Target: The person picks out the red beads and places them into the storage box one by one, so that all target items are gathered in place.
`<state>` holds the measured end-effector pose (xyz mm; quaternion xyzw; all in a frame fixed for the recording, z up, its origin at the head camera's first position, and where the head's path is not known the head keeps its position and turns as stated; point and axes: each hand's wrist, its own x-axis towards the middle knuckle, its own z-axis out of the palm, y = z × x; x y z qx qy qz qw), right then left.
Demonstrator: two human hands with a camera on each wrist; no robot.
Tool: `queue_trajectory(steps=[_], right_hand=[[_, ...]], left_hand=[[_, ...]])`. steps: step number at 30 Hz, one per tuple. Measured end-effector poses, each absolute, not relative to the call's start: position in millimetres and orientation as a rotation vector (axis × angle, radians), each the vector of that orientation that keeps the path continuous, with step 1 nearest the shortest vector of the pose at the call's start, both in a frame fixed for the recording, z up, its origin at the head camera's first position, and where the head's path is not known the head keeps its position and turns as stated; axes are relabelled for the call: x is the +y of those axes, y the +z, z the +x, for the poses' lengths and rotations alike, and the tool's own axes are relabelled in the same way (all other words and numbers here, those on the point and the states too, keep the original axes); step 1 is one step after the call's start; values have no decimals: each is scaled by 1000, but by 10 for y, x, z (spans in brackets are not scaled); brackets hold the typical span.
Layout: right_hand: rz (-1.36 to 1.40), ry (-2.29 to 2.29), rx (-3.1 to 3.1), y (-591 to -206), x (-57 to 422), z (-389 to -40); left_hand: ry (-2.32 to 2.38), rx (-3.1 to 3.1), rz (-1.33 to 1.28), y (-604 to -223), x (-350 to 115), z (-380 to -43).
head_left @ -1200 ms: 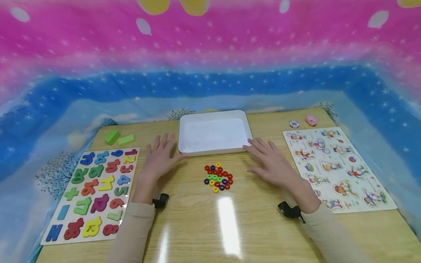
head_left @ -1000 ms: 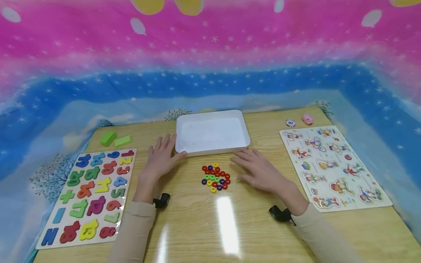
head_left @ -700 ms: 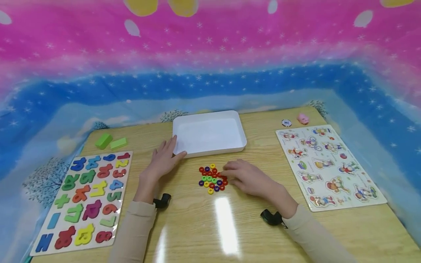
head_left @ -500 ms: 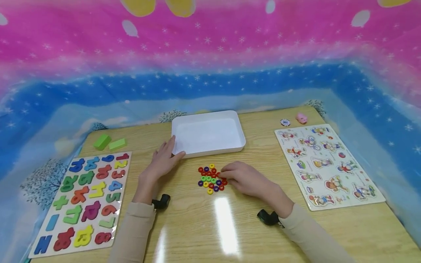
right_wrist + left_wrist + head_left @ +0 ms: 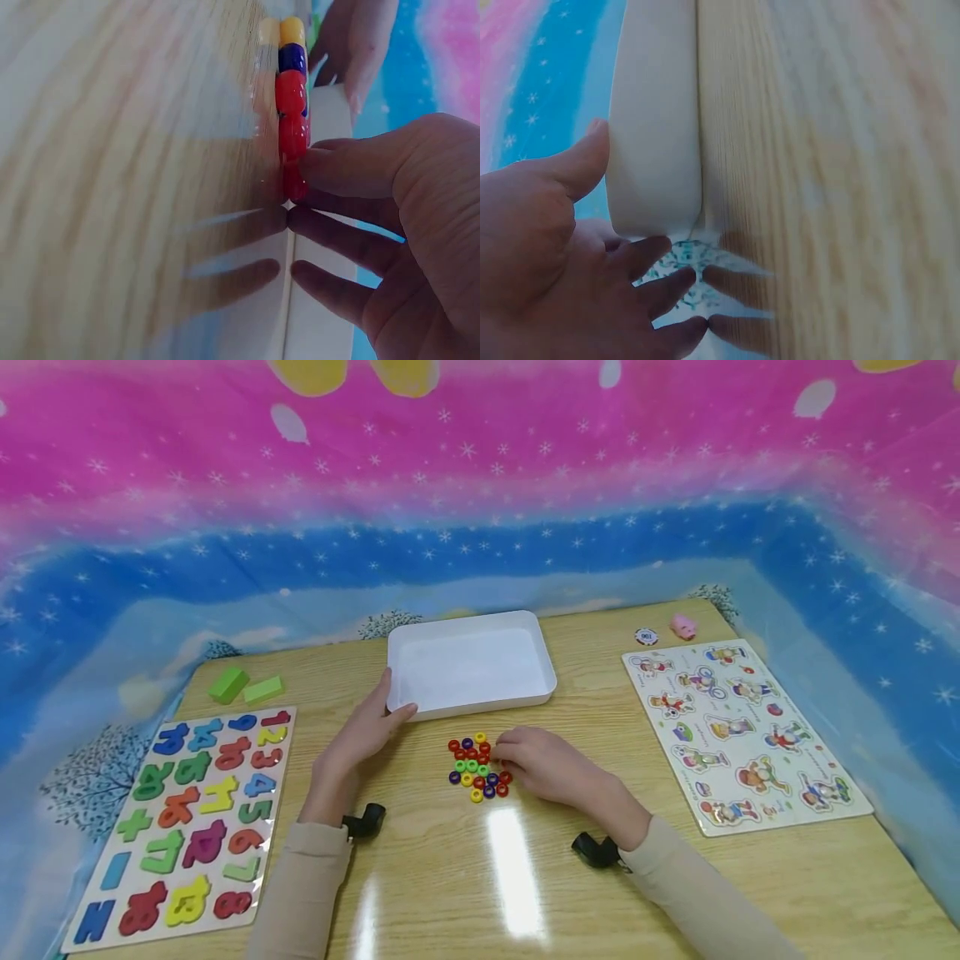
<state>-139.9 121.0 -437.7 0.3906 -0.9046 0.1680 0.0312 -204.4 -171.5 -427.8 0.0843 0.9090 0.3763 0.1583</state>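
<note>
My left hand (image 5: pixel 357 735) grips the near-left corner of a white tray (image 5: pixel 480 703), its thumb on the near rim and its fingers along the left side. In the left wrist view the thumb rests at the upper edge of the tray wall (image 5: pixel 656 127). A cluster of colourful ring beads (image 5: pixel 472 766), red, yellow, green and purple, lies flat in front of the tray. At the cluster's right side, my right hand (image 5: pixel 551 766) pinches a red bead (image 5: pixel 292 186) between thumb and forefinger, close over the table; the forefinger is partly hidden behind the thumb.
A number puzzle board (image 5: pixel 247 868) lies at left, with two green blocks (image 5: pixel 228 685) behind it. At right is a picture puzzle board (image 5: pixel 795 814); beyond it are a poker chip (image 5: pixel 646 636) and a pink pig toy (image 5: pixel 683 626). A patterned cloth (image 5: pixel 480 560) surrounds the table.
My right hand has moved left from the tray's near-right corner to the beads, drawing its fingers together. The left hand's spread fingers have closed in on the tray corner. The head view has shifted slightly.
</note>
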Motion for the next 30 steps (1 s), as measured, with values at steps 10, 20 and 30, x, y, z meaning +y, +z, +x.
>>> queue_trajectory(steps=[10, 20, 30], right_hand=[[1145, 487, -2844, -4357, 1061, -1470], [1062, 483, -2890, -4309, 979, -1526], [880, 726, -2735, -4115, 1053, -1843]], left_hand=[[1123, 2584, 224, -4280, -1744, -2041], [1157, 2581, 247, -4264, -1722, -2045], [1220, 2568, 253, -4315, -1702, -2041]])
